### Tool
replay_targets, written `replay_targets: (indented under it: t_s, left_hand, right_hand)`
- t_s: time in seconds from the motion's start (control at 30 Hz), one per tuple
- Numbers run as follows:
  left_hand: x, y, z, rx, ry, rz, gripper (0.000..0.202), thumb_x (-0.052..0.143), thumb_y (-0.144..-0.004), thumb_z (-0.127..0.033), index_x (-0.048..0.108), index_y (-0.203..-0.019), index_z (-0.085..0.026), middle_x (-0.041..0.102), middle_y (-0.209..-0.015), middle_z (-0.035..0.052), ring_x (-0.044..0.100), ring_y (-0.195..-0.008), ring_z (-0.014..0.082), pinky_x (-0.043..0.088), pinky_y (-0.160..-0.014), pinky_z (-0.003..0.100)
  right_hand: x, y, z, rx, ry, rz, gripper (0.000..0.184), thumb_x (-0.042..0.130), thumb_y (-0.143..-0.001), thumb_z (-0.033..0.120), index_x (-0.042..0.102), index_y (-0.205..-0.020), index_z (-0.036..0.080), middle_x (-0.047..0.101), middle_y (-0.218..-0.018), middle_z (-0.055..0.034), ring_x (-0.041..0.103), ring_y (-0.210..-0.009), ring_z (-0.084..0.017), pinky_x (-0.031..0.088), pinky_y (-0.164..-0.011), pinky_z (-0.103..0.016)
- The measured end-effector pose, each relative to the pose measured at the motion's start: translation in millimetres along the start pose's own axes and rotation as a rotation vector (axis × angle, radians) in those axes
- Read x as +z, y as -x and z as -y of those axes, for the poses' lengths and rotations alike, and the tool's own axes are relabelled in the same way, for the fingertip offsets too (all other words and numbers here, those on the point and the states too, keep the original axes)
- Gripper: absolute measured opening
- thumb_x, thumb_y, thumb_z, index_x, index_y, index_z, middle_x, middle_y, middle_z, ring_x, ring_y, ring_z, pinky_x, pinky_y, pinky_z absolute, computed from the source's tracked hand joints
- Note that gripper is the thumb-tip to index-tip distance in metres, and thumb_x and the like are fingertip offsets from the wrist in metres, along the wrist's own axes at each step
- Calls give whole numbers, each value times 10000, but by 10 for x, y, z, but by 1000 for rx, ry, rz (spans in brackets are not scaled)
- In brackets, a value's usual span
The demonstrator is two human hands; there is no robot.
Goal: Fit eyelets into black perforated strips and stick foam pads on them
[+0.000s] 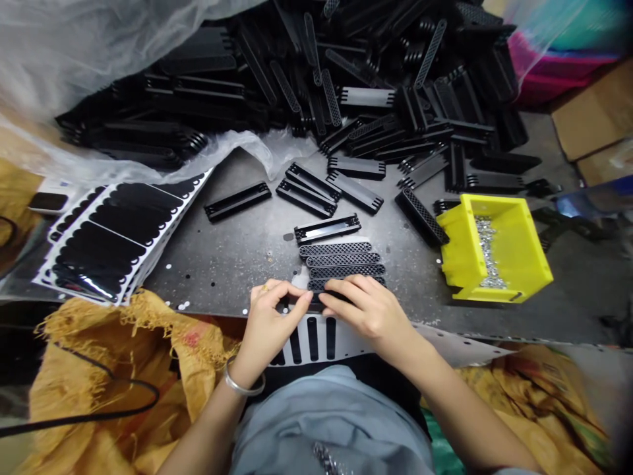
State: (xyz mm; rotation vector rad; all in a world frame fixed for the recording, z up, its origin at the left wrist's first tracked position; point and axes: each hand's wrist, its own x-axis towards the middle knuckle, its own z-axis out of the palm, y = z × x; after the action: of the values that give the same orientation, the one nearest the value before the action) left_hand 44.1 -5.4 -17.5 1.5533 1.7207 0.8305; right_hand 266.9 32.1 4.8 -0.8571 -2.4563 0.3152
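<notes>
At the table's front edge, my left hand (279, 310) pinches the left end of a black plastic bar (316, 301) between thumb and fingers. My right hand (366, 310) has its fingers bent over the same bar from the right, which hides most of it. Just beyond lie several black bars with a lattice top (341, 259), side by side. Behind these rests an open-sided black bar (328, 229) with its hollow facing up. Below my hands, a white sheet with black oblong stickers (312, 340) hangs at the edge, partly covered.
A big heap of black plastic bars (366, 99) spills across the back from clear plastic film (109, 59). Stacked sticker sheets (121, 234) lie at the left. A yellow bin (529, 247) at the right holds small silvery parts (488, 254). Orange woven sacks (123, 369) flank my lap.
</notes>
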Motion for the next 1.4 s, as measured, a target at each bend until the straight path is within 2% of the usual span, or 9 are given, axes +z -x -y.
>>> replay_targets:
  t_s: [0.2,0.4,0.6,0.83,1.0,1.13,1.2,1.3,1.4]
  left_hand:
    - [-16,-11,-31,-17,-35,31,208,672,-918,-365,698,-741,-258,739,-814,-30,652,-864,206,370,-952,395]
    - [-32,-42,-48,0,-62,44,269,640,-935,-429,690,-736,-255,750,-808,-15,656,-857,211,390,-931,395]
    - [-55,232,-100,121,-231,-7,198,651,-975,-451,682,-1013,-260,754,-892,4,655,-828,212,403,-873,386]
    - [143,481,-287,306,-86,231,214,494,-1052,-179,661,-940,-250,712,-893,-12,626,-869,185,361,-899,370]
    - [152,412,-237,261,-39,68,205,506,-1052,-182,618,-887,-230,638,-781,-11,573,-768,176,376,-798,342]
    - [151,440,-132,434,-237,-24,91,609,-1012,-178,665,-996,-249,715,-848,-18,607,-779,170,349,-846,365]
    - [144,414,-121,434,-253,-75,68,660,-989,-208,669,-1041,-251,750,-935,-1,656,-878,186,357,-909,380]
    - [85,252,-134,281,-227,-193,47,649,-994,-254,677,-1030,-245,760,-940,11,673,-910,198,374,-956,400]
    - [-4,28,-128,137,-182,-116,128,605,-1011,-300,722,-1055,-274,787,-959,-1,681,-903,202,388,-957,408]
  right_hand:
    - [-290,348,-242,426,-424,-39,110,680,-989,238,759,-1065,225,733,-964,-49,670,-792,-147,542,-644,-277]
    - [-262,345,-317,401,-494,-13,119,640,-983,182,757,-998,201,695,-864,-29,604,-667,-114,511,-582,-259]
    - [-323,462,-23,340,-133,-119,243,593,-1006,139,714,-1211,188,645,-960,-87,641,-841,-187,593,-740,-350]
    - [81,631,430,235,-274,-148,341,613,-1008,150,623,-1347,117,705,-1036,-135,698,-934,-218,637,-794,-343]
    - [-72,711,356,142,-565,-186,210,712,-951,158,711,-1152,223,700,-1057,-73,705,-968,-204,636,-836,-383]
    - [-315,630,230,452,-924,-227,148,720,-963,321,659,-1076,245,611,-1080,-51,705,-823,-151,633,-684,-304]
    - [-306,472,151,493,-741,-204,211,662,-994,254,666,-1205,262,599,-1081,-54,672,-801,-132,601,-656,-272]
    - [-150,173,29,323,-326,-87,410,553,-1036,155,599,-1433,245,659,-1149,-98,670,-985,-178,593,-846,-336]
    - [16,-52,-71,133,-161,-39,313,571,-1044,192,671,-1341,203,734,-1139,-102,670,-986,-193,572,-870,-352]
